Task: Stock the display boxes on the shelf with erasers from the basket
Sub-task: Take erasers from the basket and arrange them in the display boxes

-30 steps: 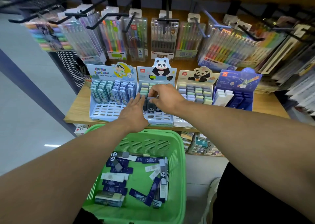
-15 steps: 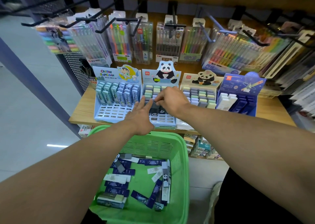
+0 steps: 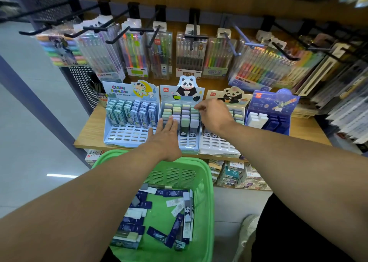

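Left hand (image 3: 166, 137): flat, palm down, fingers straight and close together, thumb out to the left; fingertips touching the front left erasers of the panda box, holding nothing.
Right hand (image 3: 214, 115): reaching over the gap between the two panda boxes, fingers curled downward with tips at the rear right column of erasers; hard to tell whether anything is pinched between them.
Panda box (image 3: 180, 122): second from left on the shelf, rear rows filled with upright pastel erasers, two dark panda-printed ones at the front of the fill, bare slots in the front rows.
Cartoon box (image 3: 129, 120): leftmost, blue, rear rows full of upright sleeved erasers, front rows of slots bare.
Second panda box (image 3: 220, 142): right of the first, partly hidden by the right wrist and forearm; pastel erasers at the back, panda-printed ones mid-way, bare slots in front.
Space box (image 3: 268, 114): rightmost, dark blue, white erasers on its left side, navy ones on its right.
Shelf (image 3: 89, 130): wooden, carrying all four boxes side by side.
Basket (image 3: 205, 192): green plastic, below the shelf edge, near the body.
Loose erasers (image 3: 175, 228): scattered on the basket floor, mostly navy sleeves, some white, one panda-printed standing at the right wall.
Pen packs (image 3: 191, 52): hanging on black hooks behind the boxes.
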